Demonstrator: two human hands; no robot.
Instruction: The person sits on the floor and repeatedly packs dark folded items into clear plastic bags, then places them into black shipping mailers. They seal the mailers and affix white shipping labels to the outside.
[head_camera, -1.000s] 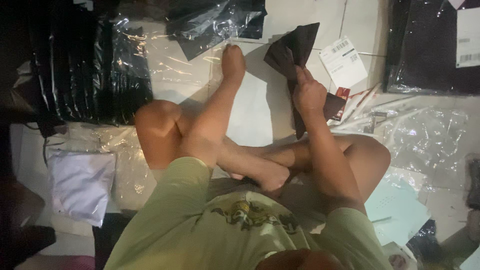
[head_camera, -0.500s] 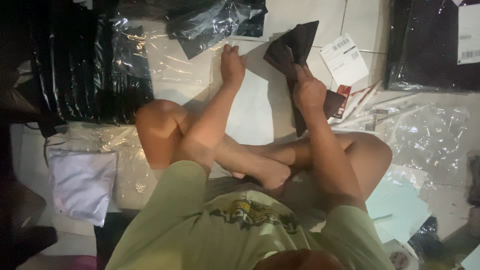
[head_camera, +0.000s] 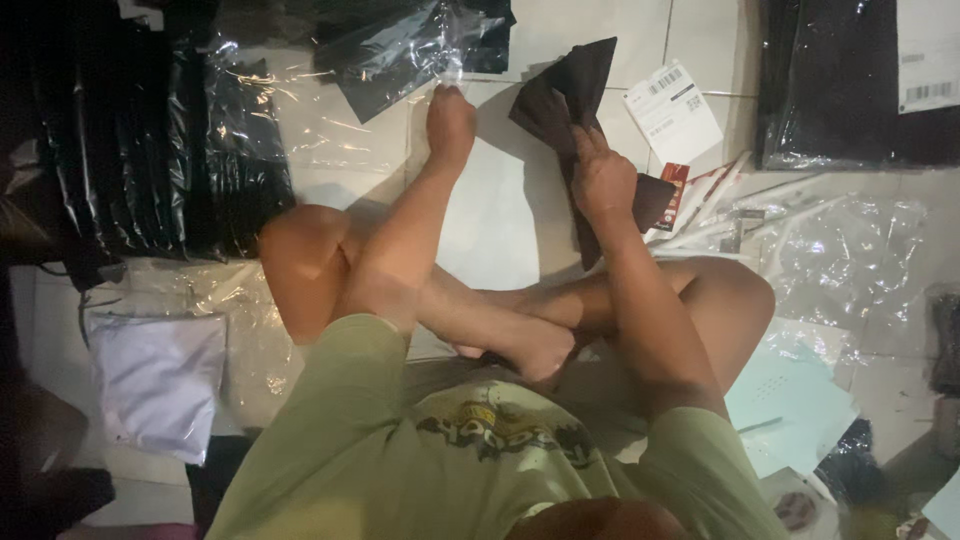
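Dim, warm indoor light falls from above. Glare glints off the clear plastic bags (head_camera: 330, 130) at upper left, the left edge sinks into shadow, and detail is soft and grainy throughout.

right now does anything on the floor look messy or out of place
Yes: crumpled clear plastic wrappers lie strewn over the tiles, and a white label sheet sits askew beside the dark cloth in the right hand.

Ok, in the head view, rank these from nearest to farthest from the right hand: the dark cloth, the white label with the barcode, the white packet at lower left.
1. The dark cloth: held in the right hand, rising above it.
2. The white label with the barcode: on the floor tiles just up and to the right of that hand.
3. The white packet: far across, beyond the knee, at lower left.
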